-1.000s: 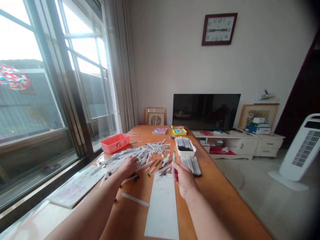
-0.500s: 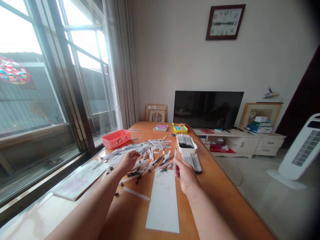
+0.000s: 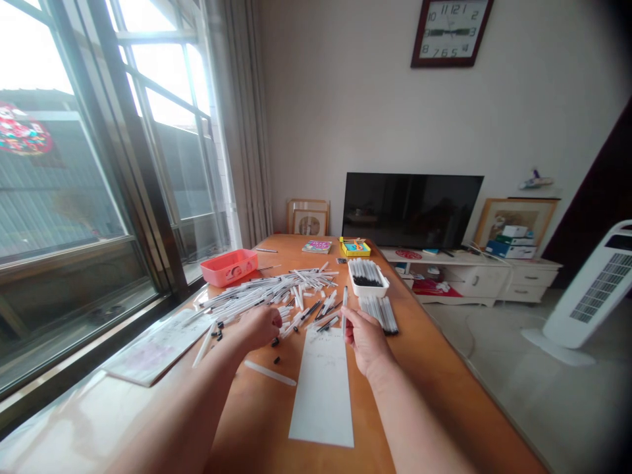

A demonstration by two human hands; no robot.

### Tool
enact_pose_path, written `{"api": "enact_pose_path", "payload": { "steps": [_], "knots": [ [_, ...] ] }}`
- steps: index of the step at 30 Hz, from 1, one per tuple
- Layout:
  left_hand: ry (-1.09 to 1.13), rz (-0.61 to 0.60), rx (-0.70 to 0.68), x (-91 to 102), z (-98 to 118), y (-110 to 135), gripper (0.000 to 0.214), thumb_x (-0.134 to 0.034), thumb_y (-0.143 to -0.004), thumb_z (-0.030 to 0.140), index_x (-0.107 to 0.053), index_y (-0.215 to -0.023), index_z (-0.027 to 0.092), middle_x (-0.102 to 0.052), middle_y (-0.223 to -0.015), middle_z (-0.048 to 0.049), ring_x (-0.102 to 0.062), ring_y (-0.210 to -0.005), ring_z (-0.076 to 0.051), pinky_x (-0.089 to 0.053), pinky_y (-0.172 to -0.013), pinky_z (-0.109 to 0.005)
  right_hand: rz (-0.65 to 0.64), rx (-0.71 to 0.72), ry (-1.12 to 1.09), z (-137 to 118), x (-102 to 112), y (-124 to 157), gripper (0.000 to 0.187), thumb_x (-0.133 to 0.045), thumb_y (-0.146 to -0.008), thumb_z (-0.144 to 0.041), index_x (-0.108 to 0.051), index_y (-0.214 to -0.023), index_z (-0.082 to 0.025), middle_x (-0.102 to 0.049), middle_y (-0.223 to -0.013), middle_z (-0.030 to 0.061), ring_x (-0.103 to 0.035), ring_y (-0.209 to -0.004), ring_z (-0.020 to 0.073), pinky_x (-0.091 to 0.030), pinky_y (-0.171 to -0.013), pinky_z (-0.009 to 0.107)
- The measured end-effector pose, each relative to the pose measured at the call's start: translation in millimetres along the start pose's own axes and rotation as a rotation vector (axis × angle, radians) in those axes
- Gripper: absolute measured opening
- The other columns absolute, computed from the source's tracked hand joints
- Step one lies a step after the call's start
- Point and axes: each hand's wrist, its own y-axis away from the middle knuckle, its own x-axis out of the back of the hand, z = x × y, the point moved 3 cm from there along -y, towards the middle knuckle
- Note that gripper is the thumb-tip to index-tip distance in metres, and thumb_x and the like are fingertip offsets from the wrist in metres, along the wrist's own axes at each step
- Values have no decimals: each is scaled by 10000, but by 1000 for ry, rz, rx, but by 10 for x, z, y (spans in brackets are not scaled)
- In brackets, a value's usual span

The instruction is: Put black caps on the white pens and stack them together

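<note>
My right hand [image 3: 364, 337] pinches a pen [image 3: 344, 308], held upright just above the top right edge of a long white paper strip [image 3: 322, 392]. Over the near side of the heap, my left hand [image 3: 261, 327] points downward with its fingers drawn together. A small black pen plug [image 3: 275, 342] lies right by those fingertips; whether they grip anything is hidden. Clear pen barrels and refills [image 3: 266, 289] are strewn across the table beyond both hands. One loose white barrel [image 3: 270, 373] lies left of the strip, close to another black plug [image 3: 276, 360].
A white tray [image 3: 371, 290] of pens stands right of the heap, with a row of black-tipped pens [image 3: 379, 315] before it. A pink basket [image 3: 230, 268] sits at the left, above a notebook [image 3: 157, 349]. Farther back are a yellow box [image 3: 355, 248] and a booklet [image 3: 316, 247].
My left hand has lowered toward the black plugs, its fingers curling down. The right hand keeps the pen upright in nearly the same place. The view has tilted slightly downward.
</note>
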Motion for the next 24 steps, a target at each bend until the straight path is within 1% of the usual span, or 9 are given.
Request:
{"api": "enact_pose_path", "payload": {
  "steps": [3,6,12,14,16,18,20,22,24],
  "knots": [
    [-76,-47,-33,-35,40,37,226,-629,-575,135,-756,-718,255,-725,-766,-53,-638,-746,-244,-439,-684,-320,-6,0,9,10,-6,-3,366,-804,-667,-486,-684,-717,-144,-488,-546,-53,-389,-472,62,-263,-422,195],
    [-126,-58,-45,-35,90,63,209,-608,-631,165,-753,-747,259,-724,-820,-65,-642,-793,-259,-441,-701,-333,-1,-2,17,22,-3,-12,356,-796,-677,-483,-682,-717,-148,-487,-542,-52,-392,-473,65,-262,-422,196],
    [-206,-31,-77,10,198,87,165,-595,-722,209,-737,-802,238,-711,-936,-91,-624,-928,-287,-434,-811,-370,-15,16,17,-1,-18,10,322,-789,-695,-458,-674,-706,-158,-476,-539,-55,-395,-485,69,-272,-435,201],
    [-219,-9,-80,21,194,77,163,-573,-745,194,-720,-809,224,-704,-952,-96,-622,-929,-284,-429,-810,-367,-28,24,12,-17,-30,28,322,-789,-694,-460,-677,-705,-158,-478,-535,-53,-390,-489,72,-273,-438,206],
    [-179,26,-88,36,177,63,170,-536,-781,185,-696,-830,214,-700,-935,-93,-620,-900,-270,-427,-789,-356,-36,28,10,-27,-36,39,323,-788,-695,-461,-678,-710,-157,-493,-544,-49,-387,-491,72,-269,-439,209],
    [-58,60,-113,53,170,58,165,-505,-829,208,-667,-862,209,-694,-894,-79,-616,-844,-243,-428,-756,-338,-39,29,6,-26,-38,40,328,-790,-695,-463,-676,-713,-156,-494,-552,-49,-384,-494,70,-263,-437,207],
    [139,80,-130,73,185,74,147,-516,-853,258,-645,-898,204,-683,-850,-61,-606,-794,-217,-431,-729,-320,-39,31,1,-18,-37,37,334,-796,-694,-466,-673,-716,-156,-484,-557,-53,-385,-499,68,-257,-435,201],
    [414,68,-122,90,227,113,183,-562,-851,325,-639,-955,195,-675,-834,-51,-603,-790,-205,-440,-725,-309,-43,32,-4,-10,-41,38,337,-804,-695,-464,-666,-719,-157,-483,-565,-55,-391,-504,66,-256,-436,197],
    [757,-18,-95,92,300,167,307,-608,-843,399,-639,-1059,182,-675,-859,-53,-609,-822,-199,-454,-744,-302,-49,28,-10,-3,-51,47,339,-811,-695,-461,-657,-727,-161,-495,-572,-54,-399,-505,65,-260,-440,195]
  ]
}}
